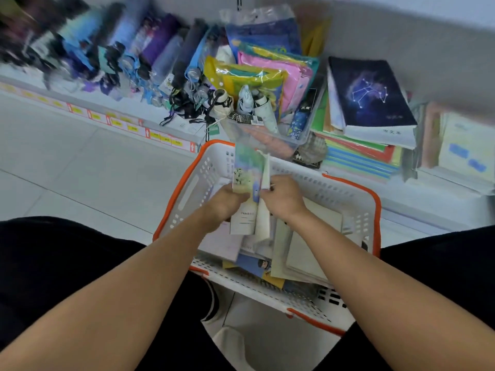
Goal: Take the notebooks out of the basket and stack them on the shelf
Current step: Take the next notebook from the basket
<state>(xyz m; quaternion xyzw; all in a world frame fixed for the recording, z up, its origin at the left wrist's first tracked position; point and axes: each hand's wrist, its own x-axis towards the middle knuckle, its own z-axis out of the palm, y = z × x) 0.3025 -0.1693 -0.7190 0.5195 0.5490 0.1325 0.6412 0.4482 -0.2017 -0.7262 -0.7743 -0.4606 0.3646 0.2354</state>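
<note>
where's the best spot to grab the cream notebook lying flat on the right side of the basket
Probably its far short edge, coming from above: the cream notebook lies flat on top of the pile in the basket, and that end is bare, while the right forearm crosses its left part. Thumb on top, fingers slipped under.

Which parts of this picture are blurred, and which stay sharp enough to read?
Head view: the umbrellas at upper left smear with motion blur; the constellation notebook, the basket and both hands, left hand and right hand, stay fairly sharp; wide-angle distortion bends the shelf edge.
</note>
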